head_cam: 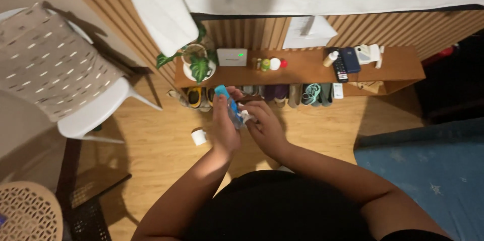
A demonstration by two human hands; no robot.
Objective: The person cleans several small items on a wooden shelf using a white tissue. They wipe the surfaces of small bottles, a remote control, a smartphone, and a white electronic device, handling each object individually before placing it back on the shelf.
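Observation:
My left hand (224, 122) is wrapped around a small clear bottle with a blue cap (228, 101), held tilted above the wooden floor. My right hand (264, 125) is next to it, fingertips pinching a small white piece (245, 116) at the bottle's lower end. Both hands are close together in front of my body, over the floor before a low shelf.
A low wooden shelf (302, 72) holds a potted plant (198, 62), a white box, small jars, a remote and a dark case; shoes are lined up beneath. A white cup (199, 136) stands on the floor. A white chair with patterned fabric (55, 64) stands left; blue rug (428, 170) right.

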